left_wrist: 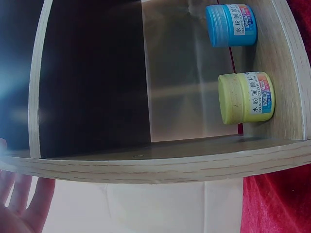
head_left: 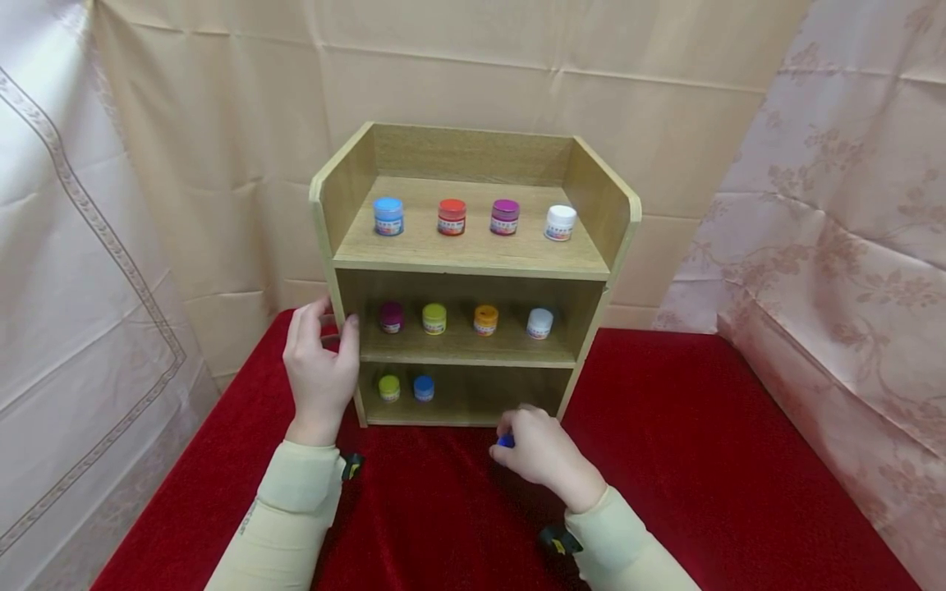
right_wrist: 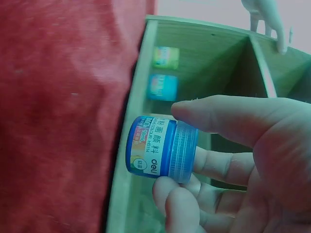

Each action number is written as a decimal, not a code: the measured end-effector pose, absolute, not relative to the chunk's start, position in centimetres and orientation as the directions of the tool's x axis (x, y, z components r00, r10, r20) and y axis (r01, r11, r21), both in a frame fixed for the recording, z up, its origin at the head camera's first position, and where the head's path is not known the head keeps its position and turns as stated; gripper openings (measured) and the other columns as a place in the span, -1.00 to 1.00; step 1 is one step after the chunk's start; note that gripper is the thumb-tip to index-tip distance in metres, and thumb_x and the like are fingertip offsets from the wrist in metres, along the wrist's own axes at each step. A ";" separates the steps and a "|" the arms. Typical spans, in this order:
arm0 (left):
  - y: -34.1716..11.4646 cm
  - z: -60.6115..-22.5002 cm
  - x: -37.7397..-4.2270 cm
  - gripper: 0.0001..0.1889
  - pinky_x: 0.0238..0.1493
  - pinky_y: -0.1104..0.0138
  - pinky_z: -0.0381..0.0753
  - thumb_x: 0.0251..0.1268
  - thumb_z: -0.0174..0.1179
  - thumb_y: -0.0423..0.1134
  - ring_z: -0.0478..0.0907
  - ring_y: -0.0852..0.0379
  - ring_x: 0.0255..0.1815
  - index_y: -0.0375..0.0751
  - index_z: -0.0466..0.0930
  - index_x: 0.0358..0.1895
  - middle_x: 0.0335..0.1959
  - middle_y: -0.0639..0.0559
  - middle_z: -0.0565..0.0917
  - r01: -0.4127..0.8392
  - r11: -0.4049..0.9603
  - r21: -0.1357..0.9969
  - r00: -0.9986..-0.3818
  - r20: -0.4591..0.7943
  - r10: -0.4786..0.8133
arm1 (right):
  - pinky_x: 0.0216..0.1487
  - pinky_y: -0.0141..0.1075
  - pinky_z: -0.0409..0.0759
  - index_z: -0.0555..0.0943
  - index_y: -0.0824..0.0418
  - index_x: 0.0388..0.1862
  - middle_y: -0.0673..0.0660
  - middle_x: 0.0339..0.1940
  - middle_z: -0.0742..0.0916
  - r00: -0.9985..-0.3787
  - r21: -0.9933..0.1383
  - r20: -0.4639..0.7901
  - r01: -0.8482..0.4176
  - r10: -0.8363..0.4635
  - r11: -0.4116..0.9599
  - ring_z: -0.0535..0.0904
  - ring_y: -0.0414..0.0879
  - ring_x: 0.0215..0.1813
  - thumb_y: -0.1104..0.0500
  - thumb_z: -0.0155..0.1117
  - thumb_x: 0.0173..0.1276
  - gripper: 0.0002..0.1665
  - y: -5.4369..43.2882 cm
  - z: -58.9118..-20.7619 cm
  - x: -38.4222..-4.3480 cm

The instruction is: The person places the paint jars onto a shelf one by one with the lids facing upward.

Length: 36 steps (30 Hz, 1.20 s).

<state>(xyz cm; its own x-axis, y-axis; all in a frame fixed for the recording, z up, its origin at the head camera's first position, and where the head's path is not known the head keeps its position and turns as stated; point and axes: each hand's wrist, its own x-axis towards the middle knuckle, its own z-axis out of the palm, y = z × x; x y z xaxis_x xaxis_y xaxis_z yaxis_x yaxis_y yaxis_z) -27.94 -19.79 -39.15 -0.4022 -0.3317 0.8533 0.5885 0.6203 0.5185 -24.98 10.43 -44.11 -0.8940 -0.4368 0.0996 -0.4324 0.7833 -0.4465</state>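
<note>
My right hand (head_left: pixel 543 451) pinches a dark blue gouache paint jar (right_wrist: pixel 151 145) by its lid, between thumb and fingertips. It is in front of the bottom shelf, right of the middle. In the head view most of this jar is hidden by the hand. My left hand (head_left: pixel 319 369) holds the left side panel of the wooden shelf unit (head_left: pixel 473 267), thumb at the front edge and fingers on the outer side. On the bottom board, at the left, a yellow-green jar (left_wrist: pixel 246 98) and a light blue jar (left_wrist: pixel 231 25) stand side by side.
The middle shelf bears a row of jars, among them an orange jar (head_left: pixel 485 321) and a white jar (head_left: pixel 539 323). Another row, with a red jar (head_left: pixel 452 217), stands on the top. Red cloth (head_left: pixel 665 460) covers the table; curtains hang behind and beside it.
</note>
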 end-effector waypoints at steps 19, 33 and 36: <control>-19.8 -39.1 -27.8 -0.65 -0.09 0.33 0.66 0.29 0.36 -0.38 0.65 -0.09 -0.06 -0.38 0.60 0.12 0.00 -0.21 0.64 0.570 0.629 0.529 -0.418 0.845 -0.333 | -0.43 -0.31 0.54 0.72 0.10 -0.31 -0.04 -0.38 0.59 -0.914 -0.434 0.214 -0.405 -0.345 0.805 0.48 -0.17 -0.43 0.07 0.57 0.18 -0.81 11.6 -40.3 -24.0; -19.8 -39.1 -27.9 -0.65 -0.19 0.01 0.69 0.29 0.36 -0.38 0.65 -0.11 -0.08 -0.38 0.60 0.11 -0.01 -0.21 0.64 0.568 0.634 0.525 -0.411 0.848 -0.334 | -0.38 -0.29 0.56 0.73 0.18 -0.25 0.00 -0.36 0.66 -0.876 -0.449 0.234 -0.482 -0.421 0.752 0.51 -0.15 -0.35 0.10 0.49 0.24 -0.80 9.8 -42.4 -27.4; -19.8 -39.1 -27.9 -0.65 -0.22 -0.02 0.70 0.29 0.36 -0.38 0.66 -0.11 -0.08 -0.38 0.60 0.11 -0.01 -0.20 0.64 0.560 0.641 0.525 -0.412 0.848 -0.334 | -0.39 -0.28 0.55 0.73 0.23 -0.19 0.01 -0.40 0.69 -0.888 -0.482 0.188 -0.455 -0.419 0.749 0.52 -0.15 -0.39 0.10 0.46 0.27 -0.76 9.2 -42.8 -28.6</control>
<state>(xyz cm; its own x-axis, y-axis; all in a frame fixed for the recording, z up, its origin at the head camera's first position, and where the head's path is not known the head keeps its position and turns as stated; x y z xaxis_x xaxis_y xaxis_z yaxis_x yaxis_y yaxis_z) -27.89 -19.81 -39.06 -0.4121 -0.3336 0.8478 0.5599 0.6413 0.5245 -28.64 9.22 -42.78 -0.8883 -0.4187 0.1885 -0.4552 0.7489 -0.4817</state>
